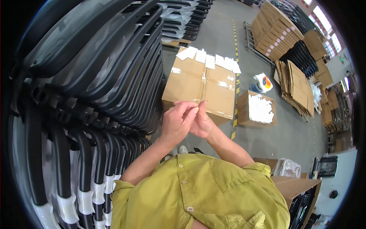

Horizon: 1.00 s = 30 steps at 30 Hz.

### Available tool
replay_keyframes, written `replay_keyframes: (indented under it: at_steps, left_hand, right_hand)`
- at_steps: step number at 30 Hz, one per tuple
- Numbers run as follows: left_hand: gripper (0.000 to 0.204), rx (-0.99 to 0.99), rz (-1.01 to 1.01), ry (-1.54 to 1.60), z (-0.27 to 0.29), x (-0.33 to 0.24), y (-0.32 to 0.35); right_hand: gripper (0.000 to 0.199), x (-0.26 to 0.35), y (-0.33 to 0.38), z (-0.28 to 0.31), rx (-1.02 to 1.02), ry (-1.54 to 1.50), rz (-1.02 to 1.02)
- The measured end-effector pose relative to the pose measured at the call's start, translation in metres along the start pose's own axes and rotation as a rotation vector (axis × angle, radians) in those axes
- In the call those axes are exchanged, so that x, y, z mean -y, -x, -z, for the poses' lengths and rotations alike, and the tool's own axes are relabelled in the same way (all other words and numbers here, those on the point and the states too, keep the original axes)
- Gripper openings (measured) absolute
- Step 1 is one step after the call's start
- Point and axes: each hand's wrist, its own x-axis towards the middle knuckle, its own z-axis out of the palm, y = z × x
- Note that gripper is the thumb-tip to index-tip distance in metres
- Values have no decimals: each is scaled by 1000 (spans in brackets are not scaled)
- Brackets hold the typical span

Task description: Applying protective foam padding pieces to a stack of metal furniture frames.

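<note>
The left hand (176, 119) and the right hand (203, 124) met in front of the person's chest. The left thumb and forefinger were bent together, their tips just beside the upright right thumb. The right hand's other fingers were mostly hidden behind the left hand, so I could not tell whether they were apart or together. Something thin may have been pinched at the fingertips, but it was too small to make out.

Below and beyond the hands, a large cardboard box (185, 82) stood closed, with clear tape (204, 86) along its middle seam; in the view, the hands overlapped its near edge. White slips (210, 62) lay in a row along the far edge of its top. To the right, past a yellow-and-black stripe (233, 133) on the grey floor (293, 141), a smaller open box (243, 110) was heaped with white pieces (260, 108). Black curved frames (35, 152) were stacked close by on the left, some with white sleeves (68, 209) around their lower ends. Flattened cardboard (301, 86) leaned farther off to the right.
</note>
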Motion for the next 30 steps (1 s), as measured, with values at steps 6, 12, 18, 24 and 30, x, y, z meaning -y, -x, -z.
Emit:
replay_keyframes:
  at_steps: [6, 12, 18, 24, 30]
  left_hand:
    - [20, 173, 117, 69, -14, -18, -9]
    - [20, 147, -108, -155, -52, -12, -34]
    - [14, 109, -335, -233, -106, 26, -83]
    - [7, 167, -325, -355, -159, 44, -132]
    - [5, 186, -265, -503, -186, 58, -170]
  right_hand:
    - [92, -1, 2, 19, 250, -89, 6]
    - [94, 28, 0, 55, 171, -126, 66]
    - [84, 77, -5, 104, 8, -76, 124]
    - [76, 131, -16, 159, -97, -3, 109]
    - [71, 168, -25, 192, -161, 24, -53]
